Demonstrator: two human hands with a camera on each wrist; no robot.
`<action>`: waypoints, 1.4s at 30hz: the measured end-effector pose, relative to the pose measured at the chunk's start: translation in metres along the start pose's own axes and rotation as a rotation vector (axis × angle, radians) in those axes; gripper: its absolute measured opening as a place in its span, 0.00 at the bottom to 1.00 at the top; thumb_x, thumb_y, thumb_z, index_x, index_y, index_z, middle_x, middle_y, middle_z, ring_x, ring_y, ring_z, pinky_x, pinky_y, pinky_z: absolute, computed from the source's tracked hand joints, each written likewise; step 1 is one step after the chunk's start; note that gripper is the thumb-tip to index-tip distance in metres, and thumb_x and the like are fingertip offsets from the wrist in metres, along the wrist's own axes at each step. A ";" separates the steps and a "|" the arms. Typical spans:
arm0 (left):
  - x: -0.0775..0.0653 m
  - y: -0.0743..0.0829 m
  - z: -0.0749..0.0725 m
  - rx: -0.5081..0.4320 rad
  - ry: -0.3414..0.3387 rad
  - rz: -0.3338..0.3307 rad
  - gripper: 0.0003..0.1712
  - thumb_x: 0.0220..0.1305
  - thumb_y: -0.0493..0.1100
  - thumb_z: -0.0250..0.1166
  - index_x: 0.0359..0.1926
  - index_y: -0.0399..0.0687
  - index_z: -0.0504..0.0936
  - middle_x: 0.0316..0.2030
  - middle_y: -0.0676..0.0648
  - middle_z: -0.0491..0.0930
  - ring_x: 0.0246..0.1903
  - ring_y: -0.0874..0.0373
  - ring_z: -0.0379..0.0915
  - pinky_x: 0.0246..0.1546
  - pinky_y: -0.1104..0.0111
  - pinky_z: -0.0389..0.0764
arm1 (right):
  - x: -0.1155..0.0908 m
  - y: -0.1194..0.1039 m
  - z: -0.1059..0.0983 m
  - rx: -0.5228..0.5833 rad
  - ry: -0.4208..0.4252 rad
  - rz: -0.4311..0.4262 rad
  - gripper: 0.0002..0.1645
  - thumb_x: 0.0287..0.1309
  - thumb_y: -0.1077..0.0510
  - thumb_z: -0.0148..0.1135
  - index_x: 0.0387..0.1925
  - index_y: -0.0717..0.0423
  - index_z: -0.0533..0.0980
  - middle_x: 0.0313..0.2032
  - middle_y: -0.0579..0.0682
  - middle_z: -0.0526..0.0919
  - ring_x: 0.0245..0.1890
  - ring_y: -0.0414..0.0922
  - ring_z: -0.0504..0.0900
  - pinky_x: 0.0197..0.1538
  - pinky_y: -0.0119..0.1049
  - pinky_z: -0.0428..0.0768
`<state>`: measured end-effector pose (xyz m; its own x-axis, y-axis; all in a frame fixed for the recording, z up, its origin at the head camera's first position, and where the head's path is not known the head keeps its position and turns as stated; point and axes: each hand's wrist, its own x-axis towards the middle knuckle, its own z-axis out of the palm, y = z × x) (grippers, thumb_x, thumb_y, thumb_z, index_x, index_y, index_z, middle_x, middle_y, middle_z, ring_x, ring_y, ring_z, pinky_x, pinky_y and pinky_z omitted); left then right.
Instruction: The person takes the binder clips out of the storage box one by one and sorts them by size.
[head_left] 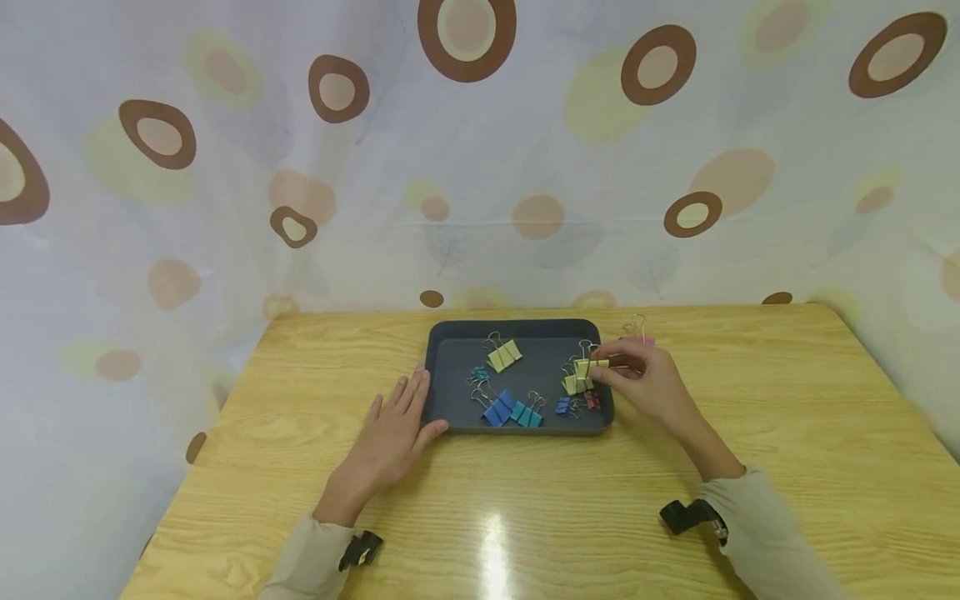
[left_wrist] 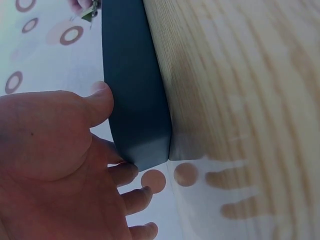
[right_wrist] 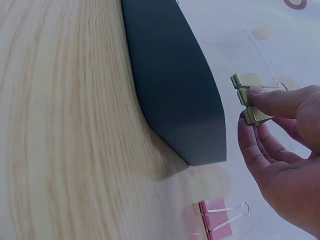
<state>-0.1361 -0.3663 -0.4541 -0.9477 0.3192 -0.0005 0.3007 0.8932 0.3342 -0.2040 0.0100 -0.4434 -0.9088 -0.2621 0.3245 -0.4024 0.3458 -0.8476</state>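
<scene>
Pale beige sleeves, black wrist-worn devices, bare hands

A tray sits on the table before me, a backdrop behind. My left hand touches the tray's left side; my right hand holds a clip above its right side. Inside lie more clips: left, near, right, far. Another clip sits right of the tray.

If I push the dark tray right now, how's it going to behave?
The dark tray would probably slide rather than tip, being broad and low-walled. It looks fairly stiff: its wall shows no visible bend where the left hand touches it. The binder clips inside would likely shift, since they lie loose.
</scene>
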 end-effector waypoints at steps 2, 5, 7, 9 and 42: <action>0.001 0.000 0.000 0.001 0.000 0.004 0.45 0.81 0.60 0.48 0.81 0.36 0.43 0.81 0.39 0.41 0.79 0.37 0.41 0.73 0.35 0.47 | -0.003 0.001 -0.006 -0.006 0.014 0.004 0.12 0.62 0.66 0.72 0.46 0.65 0.84 0.47 0.60 0.84 0.44 0.36 0.85 0.46 0.26 0.84; 0.001 0.001 -0.001 0.000 -0.004 0.001 0.45 0.81 0.60 0.48 0.81 0.36 0.43 0.81 0.39 0.40 0.79 0.38 0.40 0.73 0.35 0.47 | -0.007 0.005 -0.015 -0.026 0.041 0.020 0.12 0.62 0.65 0.72 0.46 0.66 0.84 0.51 0.63 0.83 0.45 0.32 0.84 0.45 0.25 0.83; 0.001 0.001 0.000 -0.001 -0.004 -0.001 0.45 0.81 0.61 0.48 0.81 0.36 0.43 0.81 0.39 0.40 0.79 0.38 0.40 0.73 0.35 0.47 | -0.008 0.009 -0.020 -0.043 0.057 0.030 0.12 0.62 0.64 0.72 0.46 0.65 0.85 0.54 0.64 0.83 0.45 0.31 0.83 0.45 0.23 0.82; 0.002 0.001 0.000 0.002 -0.001 -0.001 0.46 0.81 0.61 0.48 0.81 0.36 0.44 0.81 0.39 0.40 0.79 0.38 0.40 0.73 0.35 0.47 | -0.008 0.012 -0.024 -0.043 0.066 0.037 0.12 0.63 0.63 0.72 0.46 0.65 0.85 0.55 0.64 0.83 0.46 0.31 0.83 0.46 0.22 0.81; 0.001 0.003 -0.002 -0.004 0.004 -0.003 0.46 0.80 0.60 0.49 0.81 0.35 0.45 0.81 0.38 0.41 0.78 0.37 0.40 0.73 0.36 0.47 | -0.021 0.046 -0.061 -0.285 0.001 0.273 0.15 0.65 0.53 0.71 0.45 0.61 0.86 0.44 0.58 0.88 0.42 0.42 0.84 0.42 0.25 0.78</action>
<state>-0.1360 -0.3642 -0.4512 -0.9490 0.3153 0.0027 0.2976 0.8928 0.3380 -0.2098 0.0867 -0.4638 -0.9866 -0.1251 0.1042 -0.1605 0.6387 -0.7525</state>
